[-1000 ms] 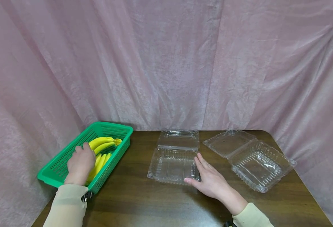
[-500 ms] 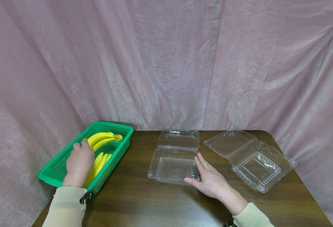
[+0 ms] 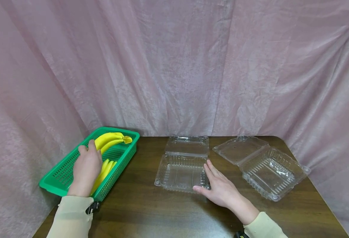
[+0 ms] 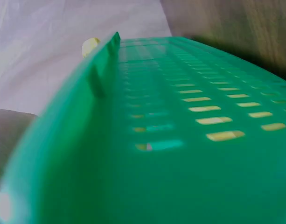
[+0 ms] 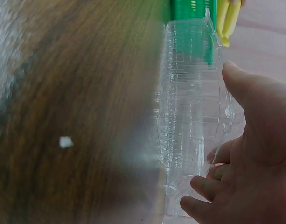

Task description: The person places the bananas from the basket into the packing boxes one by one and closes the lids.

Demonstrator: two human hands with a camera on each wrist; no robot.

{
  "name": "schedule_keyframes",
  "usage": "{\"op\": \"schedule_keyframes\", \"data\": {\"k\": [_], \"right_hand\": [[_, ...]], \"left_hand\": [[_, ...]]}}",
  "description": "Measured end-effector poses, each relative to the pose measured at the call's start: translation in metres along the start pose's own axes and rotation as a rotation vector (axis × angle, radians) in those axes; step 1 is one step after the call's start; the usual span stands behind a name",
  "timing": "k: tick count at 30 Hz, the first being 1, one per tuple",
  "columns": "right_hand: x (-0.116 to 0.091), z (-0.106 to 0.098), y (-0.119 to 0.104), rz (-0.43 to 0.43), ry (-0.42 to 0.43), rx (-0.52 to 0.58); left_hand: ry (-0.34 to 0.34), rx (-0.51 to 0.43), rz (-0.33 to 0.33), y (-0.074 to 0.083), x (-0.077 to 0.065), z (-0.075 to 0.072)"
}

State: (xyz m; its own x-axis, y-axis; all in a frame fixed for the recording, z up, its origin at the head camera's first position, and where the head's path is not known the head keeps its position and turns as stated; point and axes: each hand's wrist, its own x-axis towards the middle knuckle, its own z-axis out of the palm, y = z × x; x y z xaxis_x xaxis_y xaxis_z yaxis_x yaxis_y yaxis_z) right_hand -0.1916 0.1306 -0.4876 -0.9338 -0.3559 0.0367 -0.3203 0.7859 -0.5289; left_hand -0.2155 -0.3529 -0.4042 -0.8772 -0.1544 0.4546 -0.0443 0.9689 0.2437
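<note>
Holding the top bananas (image 3: 110, 138) by the end away from the stem (image 3: 127, 139), the left hand (image 3: 87, 167) has its fingers curled round them in the head view. They are at the green basket (image 3: 124, 162), which sits at 8 o'clock on the bench (image 3: 150, 215), and the stem points to 2 o'clock. Low bananas (image 3: 103, 173) lie inside the basket. The top bunch looks light, smooth and a bit stiff; I think the fat middle is a good place to hold it, with a soft squeeze. The right hand (image 3: 223, 191) has straight fingers and its thumb out, at the 3 o'clock side of the near box (image 3: 177, 173). It grips nothing. That box is at 6 o'clock, its lid folded back to 12. The far box (image 3: 271, 177) is at 4 o'clock, its lid folded back to 10. Brown bench shows through both floors. Both boxes look thin and light, so a hard push might slide or dent them.

In the left wrist view, the basket wall fills most of the space. Yellow shows through its holes, and a yellow tip (image 4: 90, 46) pokes up past the rim at 11 o'clock. I cannot tell the left hand's grip here.

In the right wrist view, the fingers are right by the near box; I cannot tell if all touch. The top bananas show at 1 o'clock.
</note>
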Motion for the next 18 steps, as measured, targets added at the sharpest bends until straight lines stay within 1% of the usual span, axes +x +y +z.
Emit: {"op": "schedule_keyframes", "data": {"k": [3,7,13,18], "right_hand": [[0.0,0.0,0.0,0.0,-0.001,-0.001],[0.001,0.0,0.0,-0.001,0.004,-0.005],[0.001,0.0,0.001,0.003,0.007,-0.008],[0.001,0.001,0.0,0.007,0.001,-0.008]], "left_hand": [[0.004,0.001,0.002,0.005,0.002,-0.002],[0.022,-0.009,0.026,0.014,0.004,-0.004],[0.072,-0.025,0.067,0.029,0.002,-0.005],[0.145,-0.028,0.117,0.042,-0.001,-0.003]]}}
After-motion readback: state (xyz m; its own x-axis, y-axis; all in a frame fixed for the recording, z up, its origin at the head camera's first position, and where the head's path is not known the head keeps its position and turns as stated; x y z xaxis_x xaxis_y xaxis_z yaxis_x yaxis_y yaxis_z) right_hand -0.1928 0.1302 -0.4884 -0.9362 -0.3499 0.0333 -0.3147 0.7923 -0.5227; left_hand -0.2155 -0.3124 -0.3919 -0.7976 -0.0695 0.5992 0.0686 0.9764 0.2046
